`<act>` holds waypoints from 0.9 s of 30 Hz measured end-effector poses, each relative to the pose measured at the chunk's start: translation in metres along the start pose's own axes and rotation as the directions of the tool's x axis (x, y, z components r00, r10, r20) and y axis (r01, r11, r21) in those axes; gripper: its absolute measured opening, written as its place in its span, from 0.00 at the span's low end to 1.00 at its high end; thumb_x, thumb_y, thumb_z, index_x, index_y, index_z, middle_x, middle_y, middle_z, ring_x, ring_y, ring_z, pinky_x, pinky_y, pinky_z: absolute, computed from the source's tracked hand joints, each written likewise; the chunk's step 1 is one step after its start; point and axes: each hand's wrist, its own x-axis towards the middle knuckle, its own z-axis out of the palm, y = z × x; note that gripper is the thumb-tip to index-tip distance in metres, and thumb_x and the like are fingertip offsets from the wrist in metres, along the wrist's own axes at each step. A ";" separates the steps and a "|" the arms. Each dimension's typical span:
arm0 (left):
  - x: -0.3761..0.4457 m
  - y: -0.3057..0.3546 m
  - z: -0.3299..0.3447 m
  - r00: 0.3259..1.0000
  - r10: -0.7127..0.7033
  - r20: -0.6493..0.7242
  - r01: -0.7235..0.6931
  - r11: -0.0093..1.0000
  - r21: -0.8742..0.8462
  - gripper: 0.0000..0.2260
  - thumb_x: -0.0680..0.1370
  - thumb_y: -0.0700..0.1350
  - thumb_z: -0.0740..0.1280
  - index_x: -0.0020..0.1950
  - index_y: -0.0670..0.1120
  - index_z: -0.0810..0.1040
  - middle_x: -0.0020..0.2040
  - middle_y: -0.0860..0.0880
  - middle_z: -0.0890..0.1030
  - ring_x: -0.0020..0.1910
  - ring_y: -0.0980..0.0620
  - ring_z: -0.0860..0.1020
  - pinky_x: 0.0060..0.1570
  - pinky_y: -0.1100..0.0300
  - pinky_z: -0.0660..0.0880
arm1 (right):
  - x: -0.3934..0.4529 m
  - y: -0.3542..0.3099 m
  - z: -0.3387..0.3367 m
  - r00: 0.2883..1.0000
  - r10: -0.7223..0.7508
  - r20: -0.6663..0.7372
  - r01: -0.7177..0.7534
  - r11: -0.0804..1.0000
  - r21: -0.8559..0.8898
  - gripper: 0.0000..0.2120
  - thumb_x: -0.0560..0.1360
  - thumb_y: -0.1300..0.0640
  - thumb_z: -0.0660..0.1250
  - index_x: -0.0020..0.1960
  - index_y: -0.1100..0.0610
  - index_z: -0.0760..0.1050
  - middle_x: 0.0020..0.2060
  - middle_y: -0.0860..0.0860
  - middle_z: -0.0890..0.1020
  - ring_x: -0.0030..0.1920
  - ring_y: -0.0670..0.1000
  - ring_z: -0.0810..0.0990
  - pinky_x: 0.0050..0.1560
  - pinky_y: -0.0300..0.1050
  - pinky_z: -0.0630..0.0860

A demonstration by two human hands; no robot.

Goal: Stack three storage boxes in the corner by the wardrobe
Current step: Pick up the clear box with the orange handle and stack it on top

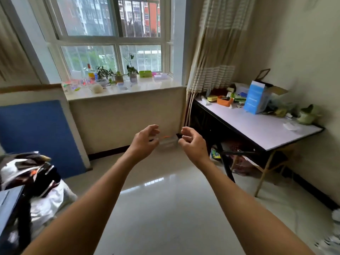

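— So, where is the storage box?

— Low on the floor against the beige wall under the window sill, between the two raised hands. It is a clear plastic storage box [168, 141] with an orange strip along its lid and a black clip at its right end.

— And the hands?

— Both arms reach forward, bare to the elbow. The left hand [145, 142] is half open, fingers curled loosely, nothing in it. The right hand [192, 142] is the same, fingers bent inward and empty. Each covers one end of the box in this view; whether either touches it, I cannot tell.

— Anything else hard to read?

— The box is blurred, and its contents cannot be made out. I see only one box. Right of it stands a white-topped folding table [257, 129] crowded with small clutter, and a blue padded panel [36, 133] leans at the left.
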 end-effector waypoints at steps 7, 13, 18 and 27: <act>0.156 -0.040 0.032 0.998 -0.061 -0.015 0.060 0.998 -0.029 0.21 0.75 0.38 0.68 0.68 0.47 0.72 0.57 0.52 0.81 0.58 0.55 0.78 0.61 0.60 0.73 | 0.172 0.052 0.007 0.999 0.036 0.025 -0.036 0.999 0.002 0.22 0.72 0.58 0.69 0.65 0.54 0.75 0.55 0.46 0.81 0.53 0.44 0.81 0.47 0.31 0.74; 0.304 -0.115 0.067 0.994 -0.106 -0.004 0.106 0.992 -0.063 0.22 0.74 0.38 0.66 0.68 0.47 0.72 0.56 0.52 0.81 0.57 0.56 0.78 0.59 0.64 0.72 | 0.321 0.119 0.046 0.998 0.056 0.026 -0.056 0.998 -0.014 0.20 0.71 0.60 0.69 0.63 0.54 0.76 0.54 0.46 0.82 0.51 0.43 0.81 0.43 0.26 0.75; 0.431 -0.179 0.088 0.990 -0.144 0.009 0.144 0.985 -0.097 0.21 0.74 0.37 0.66 0.67 0.47 0.73 0.56 0.51 0.81 0.57 0.55 0.78 0.57 0.65 0.71 | 0.447 0.164 0.079 0.994 0.105 0.037 -0.104 0.994 -0.035 0.21 0.71 0.60 0.69 0.64 0.54 0.76 0.55 0.47 0.82 0.51 0.44 0.82 0.48 0.32 0.76; 0.623 -0.241 0.117 0.978 -0.199 0.064 0.203 0.977 -0.069 0.21 0.74 0.38 0.66 0.67 0.47 0.73 0.56 0.51 0.81 0.55 0.56 0.79 0.54 0.70 0.69 | 0.643 0.227 0.103 0.984 0.172 0.046 -0.170 0.984 -0.051 0.21 0.71 0.59 0.69 0.64 0.54 0.75 0.57 0.47 0.81 0.53 0.46 0.81 0.53 0.38 0.77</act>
